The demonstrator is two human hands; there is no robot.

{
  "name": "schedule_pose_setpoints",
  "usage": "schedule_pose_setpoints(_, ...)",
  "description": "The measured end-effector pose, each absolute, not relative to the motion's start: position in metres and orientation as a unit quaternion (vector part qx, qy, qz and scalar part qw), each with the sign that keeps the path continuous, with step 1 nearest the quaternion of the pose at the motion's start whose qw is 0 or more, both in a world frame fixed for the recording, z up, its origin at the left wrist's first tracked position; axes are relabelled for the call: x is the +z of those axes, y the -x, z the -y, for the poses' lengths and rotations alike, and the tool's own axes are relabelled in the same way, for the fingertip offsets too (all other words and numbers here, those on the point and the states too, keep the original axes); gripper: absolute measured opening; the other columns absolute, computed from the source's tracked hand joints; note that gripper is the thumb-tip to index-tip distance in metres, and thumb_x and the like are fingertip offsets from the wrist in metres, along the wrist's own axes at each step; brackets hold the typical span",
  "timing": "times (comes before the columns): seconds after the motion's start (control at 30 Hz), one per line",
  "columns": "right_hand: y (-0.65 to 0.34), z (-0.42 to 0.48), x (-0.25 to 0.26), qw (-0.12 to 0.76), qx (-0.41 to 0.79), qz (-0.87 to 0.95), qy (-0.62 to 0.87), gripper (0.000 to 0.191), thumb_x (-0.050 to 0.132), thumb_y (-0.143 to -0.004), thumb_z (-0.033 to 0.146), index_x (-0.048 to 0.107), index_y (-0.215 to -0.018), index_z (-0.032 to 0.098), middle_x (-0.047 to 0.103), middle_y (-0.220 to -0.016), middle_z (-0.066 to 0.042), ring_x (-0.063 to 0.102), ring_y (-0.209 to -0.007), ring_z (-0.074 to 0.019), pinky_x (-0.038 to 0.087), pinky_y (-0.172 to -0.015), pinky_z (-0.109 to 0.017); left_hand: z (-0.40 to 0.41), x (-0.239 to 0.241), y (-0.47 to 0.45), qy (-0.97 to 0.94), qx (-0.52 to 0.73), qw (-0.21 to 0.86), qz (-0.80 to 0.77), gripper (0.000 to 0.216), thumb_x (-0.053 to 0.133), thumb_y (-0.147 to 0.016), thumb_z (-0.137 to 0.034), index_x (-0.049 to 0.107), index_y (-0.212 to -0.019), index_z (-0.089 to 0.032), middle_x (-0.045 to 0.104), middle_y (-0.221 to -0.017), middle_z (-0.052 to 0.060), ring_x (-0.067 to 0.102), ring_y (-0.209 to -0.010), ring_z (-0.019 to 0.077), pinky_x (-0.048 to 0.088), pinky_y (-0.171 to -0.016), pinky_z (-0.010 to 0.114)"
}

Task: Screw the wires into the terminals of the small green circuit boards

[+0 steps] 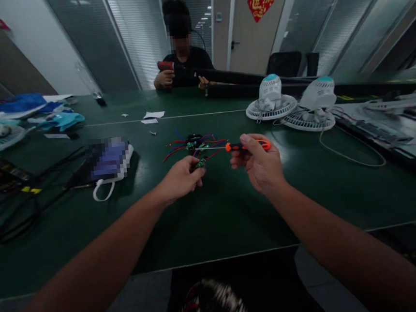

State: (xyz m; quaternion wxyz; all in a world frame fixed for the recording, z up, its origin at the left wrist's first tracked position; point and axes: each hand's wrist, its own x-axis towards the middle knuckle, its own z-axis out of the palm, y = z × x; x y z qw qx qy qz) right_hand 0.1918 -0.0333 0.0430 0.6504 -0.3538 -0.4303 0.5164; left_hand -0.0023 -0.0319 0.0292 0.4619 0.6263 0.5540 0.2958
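My left hand pinches a small green circuit board between thumb and fingers, just above the table. In my right hand is a screwdriver with an orange and black handle. Its thin shaft points left, over more small green boards with red and blue wires spreading from them. Whether the tip touches a board I cannot tell.
A phone with a white cable lies left of my hands. Two white fans stand at the back right. Across the green table, a person holds a red power drill by a long black bar. Paper scraps lie mid-table.
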Motion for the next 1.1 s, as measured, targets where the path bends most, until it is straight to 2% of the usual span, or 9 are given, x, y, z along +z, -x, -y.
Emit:
schedule_pose_setpoints(0.1, -0.192, 0.035, 0.043, 0.661, 0.507, 0.432, 0.345, 0.034, 0.079, -0.07, 0.041, 0.059, -0.088, 0.02, 0.069, -0.06, 0.003, 0.066, -0.047, -0.0138, 0.054, -0.042, -0.024, 0.034, 0.032, -0.001, -0.579, 0.326, 0.525, -0.532, 0.03, 0.053, -0.089, -0.02, 0.043, -0.117, -0.017, 0.063, -0.075, -0.002, 0.047, -0.041, 0.0063, 0.027, -0.038, 0.02)
schedule_pose_setpoints(0.17, -0.192, 0.036, 0.042, 0.67, 0.494, 0.435, 0.343, 0.032, 0.08, -0.069, 0.039, 0.062, -0.086, 0.019, 0.069, -0.059, 0.002, 0.065, -0.046, -0.0139, 0.054, -0.042, -0.024, 0.036, 0.035, -0.003, -0.564, 0.347, 0.538, -0.522, 0.035, 0.056, -0.087, -0.018, 0.044, -0.12, -0.016, 0.052, -0.064, -0.007, 0.041, -0.04, 0.005, 0.028, -0.04, 0.019)
schedule_pose_setpoints(0.27, -0.192, 0.037, 0.041, 0.677, 0.472, 0.442, 0.352, 0.03, 0.081, -0.069, 0.037, 0.065, -0.083, 0.018, 0.07, -0.06, 0.001, 0.066, -0.046, -0.0135, 0.055, -0.043, -0.024, 0.037, 0.037, -0.004, -0.551, 0.356, 0.546, -0.521, 0.02, 0.05, -0.09, -0.018, 0.052, -0.11, -0.015, 0.041, -0.057, -0.009, 0.039, -0.041, 0.0049, 0.03, -0.043, 0.018)
schedule_pose_setpoints(0.37, -0.192, 0.039, 0.041, 0.681, 0.442, 0.461, 0.359, 0.03, 0.082, -0.068, 0.039, 0.066, -0.081, 0.017, 0.07, -0.059, 0.0, 0.065, -0.046, -0.0133, 0.056, -0.043, -0.024, 0.035, 0.034, -0.004, -0.547, 0.381, 0.541, -0.512, 0.02, 0.044, -0.093, -0.016, 0.05, -0.112, -0.016, 0.051, -0.067, -0.005, 0.048, -0.046, 0.0059, 0.032, -0.042, 0.018)
schedule_pose_setpoints(0.47, -0.192, 0.041, 0.041, 0.678, 0.411, 0.483, 0.373, 0.03, 0.082, -0.068, 0.041, 0.066, -0.077, 0.017, 0.069, -0.058, 0.0, 0.065, -0.046, -0.0124, 0.056, -0.044, -0.023, 0.031, 0.028, -0.002, -0.566, 0.388, 0.544, -0.484, 0.017, 0.043, -0.095, -0.021, 0.047, -0.111, -0.017, 0.062, -0.082, 0.001, 0.059, -0.052, 0.0085, 0.04, -0.045, 0.02)
schedule_pose_setpoints(0.53, -0.192, 0.043, 0.041, 0.668, 0.392, 0.501, 0.385, 0.03, 0.082, -0.068, 0.042, 0.067, -0.077, 0.017, 0.068, -0.059, 0.0, 0.065, -0.047, -0.0118, 0.056, -0.045, -0.022, 0.03, 0.025, -0.001, -0.565, 0.387, 0.556, -0.472, 0.016, 0.044, -0.095, -0.024, 0.045, -0.11, -0.018, 0.064, -0.082, 0.001, 0.062, -0.052, 0.0107, 0.044, -0.047, 0.022)
schedule_pose_setpoints(0.73, -0.193, 0.045, 0.031, 0.636, 0.302, 0.588, 0.398, 0.024, 0.076, -0.075, 0.042, 0.069, -0.078, 0.019, 0.069, -0.065, -0.001, 0.066, -0.052, -0.0116, 0.055, -0.049, -0.023, 0.032, 0.021, 0.001, -0.559, 0.417, 0.538, -0.475, 0.015, 0.044, -0.094, -0.033, 0.047, -0.102, -0.021, 0.052, -0.062, -0.006, 0.051, -0.041, 0.0097, 0.039, -0.039, 0.02)
schedule_pose_setpoints(0.9, -0.195, 0.046, 0.03, 0.628, 0.231, 0.626, 0.401, 0.023, 0.073, -0.079, 0.041, 0.068, -0.077, 0.019, 0.067, -0.064, -0.001, 0.066, -0.052, -0.0129, 0.055, -0.05, -0.026, 0.033, 0.018, -0.003, -0.564, 0.423, 0.529, -0.472, 0.016, 0.043, -0.094, -0.032, 0.047, -0.105, -0.02, 0.045, -0.061, -0.008, 0.044, -0.038, 0.0069, 0.035, -0.036, 0.017)
schedule_pose_setpoints(1.1, -0.194, 0.045, 0.031, 0.622, 0.176, 0.634, 0.424, 0.023, 0.071, -0.079, 0.04, 0.068, -0.075, 0.018, 0.066, -0.061, -0.001, 0.063, -0.05, -0.0124, 0.052, -0.049, -0.026, 0.032, 0.015, -0.003, -0.577, 0.411, 0.525, -0.471, 0.019, 0.042, -0.096, -0.032, 0.045, -0.111, -0.021, 0.048, -0.062, -0.008, 0.05, -0.038, 0.0083, 0.037, -0.037, 0.019)
